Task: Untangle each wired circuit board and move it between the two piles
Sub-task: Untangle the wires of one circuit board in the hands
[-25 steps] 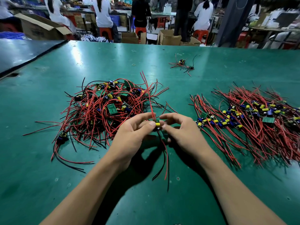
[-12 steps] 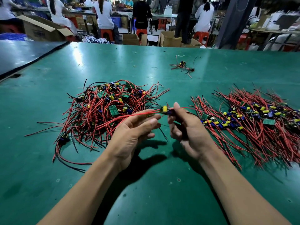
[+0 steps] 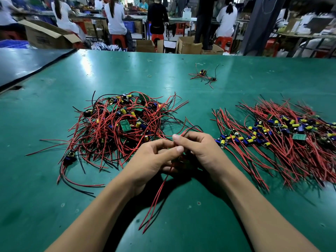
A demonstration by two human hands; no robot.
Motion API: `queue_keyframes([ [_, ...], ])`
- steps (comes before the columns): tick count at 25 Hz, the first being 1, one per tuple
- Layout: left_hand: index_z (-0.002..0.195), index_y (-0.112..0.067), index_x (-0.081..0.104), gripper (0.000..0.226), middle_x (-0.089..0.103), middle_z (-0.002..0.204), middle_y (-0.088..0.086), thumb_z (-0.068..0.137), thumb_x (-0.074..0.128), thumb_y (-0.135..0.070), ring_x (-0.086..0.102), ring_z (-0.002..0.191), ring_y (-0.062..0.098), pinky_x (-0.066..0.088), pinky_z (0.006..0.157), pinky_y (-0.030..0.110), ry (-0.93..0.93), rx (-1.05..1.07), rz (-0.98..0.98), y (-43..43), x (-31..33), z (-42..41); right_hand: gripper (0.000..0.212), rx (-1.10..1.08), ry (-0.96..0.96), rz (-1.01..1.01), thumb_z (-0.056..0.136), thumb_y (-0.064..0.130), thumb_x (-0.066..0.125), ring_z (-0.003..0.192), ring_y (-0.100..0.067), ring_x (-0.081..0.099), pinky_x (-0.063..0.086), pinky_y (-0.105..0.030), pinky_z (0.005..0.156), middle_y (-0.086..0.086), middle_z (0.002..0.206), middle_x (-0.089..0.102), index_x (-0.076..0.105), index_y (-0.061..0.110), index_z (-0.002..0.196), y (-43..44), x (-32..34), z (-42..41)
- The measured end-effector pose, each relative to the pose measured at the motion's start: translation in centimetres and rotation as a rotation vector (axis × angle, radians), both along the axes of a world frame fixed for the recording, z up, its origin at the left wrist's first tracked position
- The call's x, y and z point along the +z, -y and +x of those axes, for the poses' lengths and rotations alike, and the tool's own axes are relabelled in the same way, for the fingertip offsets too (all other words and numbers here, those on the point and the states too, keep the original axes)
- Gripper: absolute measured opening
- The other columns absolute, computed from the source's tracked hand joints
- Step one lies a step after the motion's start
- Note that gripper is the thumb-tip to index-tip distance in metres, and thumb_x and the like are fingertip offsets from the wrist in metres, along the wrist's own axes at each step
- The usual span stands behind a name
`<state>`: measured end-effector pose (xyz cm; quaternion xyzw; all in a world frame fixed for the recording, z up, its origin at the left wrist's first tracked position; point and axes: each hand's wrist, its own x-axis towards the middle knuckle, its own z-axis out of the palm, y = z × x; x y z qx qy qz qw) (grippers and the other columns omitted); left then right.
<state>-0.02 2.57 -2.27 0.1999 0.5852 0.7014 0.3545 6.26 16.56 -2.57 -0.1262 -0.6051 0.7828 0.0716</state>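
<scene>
Red wire runs through both my grips. My left hand (image 3: 152, 159) and my right hand (image 3: 201, 151) meet at the middle of the frame, fingertips together, each pinching the same wired board (image 3: 159, 191). My left thumb lies across the front and my right forefinger curls over from above. The board itself is mostly hidden behind my fingers. What shows are two red leads hanging from the hands toward the bottom of the frame, and a short loop of red and black rising just above my right knuckles.

Just beyond my left hand, centre left, sits the tangled pile (image 3: 118, 124): red and black wires looped over one another, with green boards and yellow and blue parts caught among them. Its near edge comes right up to my left fingers. At centre right lies the sorted pile (image 3: 283, 139), its wires fanned roughly parallel, near my right hand but apart from it. The held board is between the two piles, above the green counter (image 3: 54, 206).

Farther off, upper centre, lies a small clump of boards (image 3: 202, 75), with a rubber band (image 3: 149, 76) to its left. A darker counter (image 3: 27, 66) fills the upper left. Along the top of the frame, people (image 3: 116, 17) sit on red stools (image 3: 119, 40) among cardboard boxes (image 3: 189, 45).
</scene>
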Motion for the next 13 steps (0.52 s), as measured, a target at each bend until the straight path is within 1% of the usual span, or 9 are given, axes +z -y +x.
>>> queue_keyframes([
  [1,0.097,0.0,0.062,0.018,0.072,0.083,0.014,0.087,0.065,-0.015,0.07,0.065,0.02,0.056,0.057,0.025,0.012,-0.002,-0.007,0.02,0.04,0.01,0.019,-0.035,-0.045,0.04,0.087,0.023,0.077,0.064,-0.02,0.056,0.059,-0.035,0.065,-0.012,0.071,0.061,0.071,0.009,0.077,0.05,-0.11,-0.02],
  [2,0.097,0.0,0.062,0.015,0.073,0.086,0.016,0.09,0.062,-0.013,0.072,0.068,0.024,0.058,0.06,0.027,0.025,-0.013,-0.021,0.03,0.09,0.03,0.018,-0.069,-0.079,0.07,0.088,0.022,0.076,0.056,-0.011,0.055,0.053,-0.023,0.053,-0.004,0.066,0.063,0.073,0.008,0.077,0.09,-0.14,-0.04],
  [3,0.098,0.001,0.062,0.015,0.074,0.089,0.018,0.092,0.059,-0.013,0.072,0.071,0.026,0.057,0.063,0.03,0.033,-0.025,-0.036,0.04,0.22,0.05,0.018,-0.093,-0.089,0.075,0.088,0.022,0.075,0.049,-0.005,0.052,0.045,-0.017,0.045,0.002,0.061,0.061,0.073,0.006,0.081,0.1,-0.18,-0.08],
  [4,0.099,0.002,0.064,0.016,0.073,0.091,0.019,0.094,0.058,-0.012,0.072,0.073,0.026,0.056,0.066,0.03,0.036,-0.032,-0.047,0.01,0.32,0.08,0.02,-0.102,-0.082,0.055,0.089,0.023,0.074,0.046,-0.004,0.05,0.042,-0.015,0.042,0.004,0.058,0.06,0.074,0.004,0.085,0.07,-0.13,-0.11],
  [5,0.099,0.003,0.065,0.017,0.073,0.091,0.019,0.094,0.057,-0.01,0.072,0.073,0.025,0.055,0.067,0.029,0.035,-0.033,-0.049,-0.01,0.36,0.13,0.022,-0.099,-0.067,0.023,0.089,0.026,0.074,0.045,-0.005,0.051,0.043,-0.017,0.042,0.003,0.056,0.059,0.074,0.004,0.087,-0.02,-0.13,-0.14],
  [7,0.1,0.006,0.068,0.019,0.07,0.088,0.017,0.093,0.056,-0.007,0.068,0.069,0.021,0.05,0.065,0.027,0.03,-0.032,-0.051,-0.12,0.32,0.16,0.023,-0.081,-0.039,-0.027,0.085,0.033,0.075,0.047,-0.01,0.055,0.047,-0.021,0.044,0.0,0.058,0.06,0.074,0.011,0.081,-0.12,-0.07,-0.21],
  [10,0.102,0.006,0.066,0.02,0.071,0.084,0.017,0.095,0.05,-0.003,0.066,0.064,0.023,0.051,0.062,0.026,0.039,-0.054,-0.061,-0.11,0.41,0.17,0.028,-0.081,0.001,-0.061,0.079,0.039,0.079,0.045,-0.014,0.056,0.048,-0.023,0.042,-0.007,0.063,0.061,0.068,0.013,0.074,-0.07,-0.09,-0.22],
  [13,0.089,-0.003,0.06,0.016,0.072,0.083,0.02,0.096,0.045,0.001,0.069,0.065,0.027,0.054,0.057,0.026,0.035,-0.061,-0.062,-0.12,0.46,0.2,0.032,-0.074,-0.007,-0.03,0.086,0.039,0.076,0.039,-0.014,0.048,0.046,-0.023,0.04,-0.006,0.06,0.055,0.066,0.01,0.078,0.06,-0.29,-0.15],
])
